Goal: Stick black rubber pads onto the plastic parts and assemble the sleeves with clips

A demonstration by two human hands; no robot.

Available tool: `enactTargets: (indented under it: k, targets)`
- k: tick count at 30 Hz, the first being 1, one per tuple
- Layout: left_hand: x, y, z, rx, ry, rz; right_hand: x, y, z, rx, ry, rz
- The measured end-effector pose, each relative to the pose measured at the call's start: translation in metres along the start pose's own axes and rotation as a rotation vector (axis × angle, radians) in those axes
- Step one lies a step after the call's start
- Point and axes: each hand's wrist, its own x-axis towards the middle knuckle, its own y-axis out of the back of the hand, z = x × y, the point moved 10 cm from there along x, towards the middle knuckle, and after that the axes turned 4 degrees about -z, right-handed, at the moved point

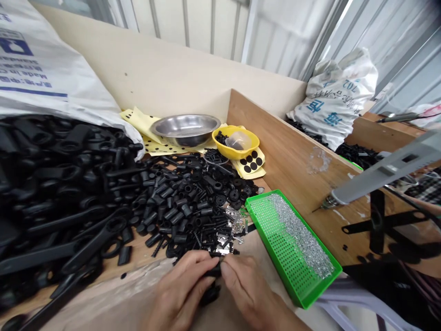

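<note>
Where your wooden counter (138,256) meets corrugated metal walls (396,69), loose black plastic parts (179,197) lie heaped beside a green perforated tray of screws (272,239) and a steel bowl (186,128). Your left grip (181,292) and right grip (250,294) are both clenched on a small black plastic part (214,271), held just off the counter's near edge.

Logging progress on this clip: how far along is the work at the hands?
Looking done: the green mesh tray holds a spread of small silver screws. In hand: the left hand and right hand pinch a small black plastic part. Seemingly left: a pile of small black plastic parts and a heap of larger black plastic pieces.
</note>
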Motion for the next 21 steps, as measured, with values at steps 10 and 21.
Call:
enactTargets:
  k: [10,21]
  targets:
    - [0.000,0.009,0.010,0.164,-0.082,0.136,-0.004,-0.013,0.007,0.064,-0.044,0.032]
    - [0.006,0.009,0.009,0.069,-0.093,0.080,0.000,-0.007,-0.005,-0.042,0.014,-0.080]
